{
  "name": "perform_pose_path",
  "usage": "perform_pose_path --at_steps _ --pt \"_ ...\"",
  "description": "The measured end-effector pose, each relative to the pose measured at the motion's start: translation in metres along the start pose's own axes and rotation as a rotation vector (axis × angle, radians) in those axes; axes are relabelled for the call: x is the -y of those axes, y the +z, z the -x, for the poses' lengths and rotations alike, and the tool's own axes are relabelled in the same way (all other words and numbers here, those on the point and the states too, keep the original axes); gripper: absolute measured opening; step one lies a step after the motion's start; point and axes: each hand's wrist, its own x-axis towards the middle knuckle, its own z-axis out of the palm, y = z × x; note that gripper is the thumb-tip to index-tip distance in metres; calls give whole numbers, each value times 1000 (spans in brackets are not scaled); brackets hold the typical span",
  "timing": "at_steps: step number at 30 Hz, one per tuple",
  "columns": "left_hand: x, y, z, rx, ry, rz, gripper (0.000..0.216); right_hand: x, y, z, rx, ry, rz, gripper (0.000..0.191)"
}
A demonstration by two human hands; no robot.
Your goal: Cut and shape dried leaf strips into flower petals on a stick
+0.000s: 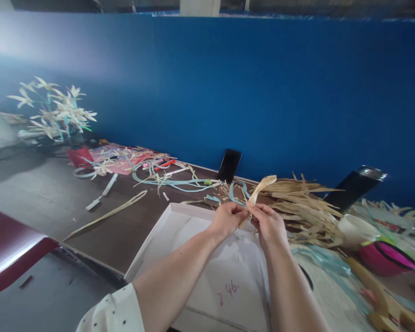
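So both hands were busy with one dry leaf strip (262,188), held up over the far end of a shallow white box (180,240). The left hand (228,217) had its fingertips pinched on the lower part of it, and the right hand (269,223) was pinching it right alongside, thumb on the near side. The top of the strip stuck up past the fingers, kinda twisted and leaning right. The box sat on a dark brown desk (134,230) and had "2 46." scrawled inside in a reddish pen. Just right of the hands was a messy heap of dry leaves (304,207), with a black flask (352,186) tilted behind it. A phone (230,165) leaned against the blue wall (263,92), and loops of pale blue cord (183,185) lay to its left.
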Motion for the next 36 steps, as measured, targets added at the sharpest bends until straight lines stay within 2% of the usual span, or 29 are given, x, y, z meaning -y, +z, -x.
perform_pose_path --at_steps 11,17,25,36 --pt "1 0 -2 -3 -88 143 33 7 3 3 31 75 -76 27" --pt "2 0 -3 -34 -78 171 31 6 1 2 5 111 -65 28" --pt "-3 -1 -1 -84 -71 111 28 -1 -3 0 14 -61 185 33" --pt "-3 3 2 -137 18 90 29 5 -4 2 11 -157 402 32"
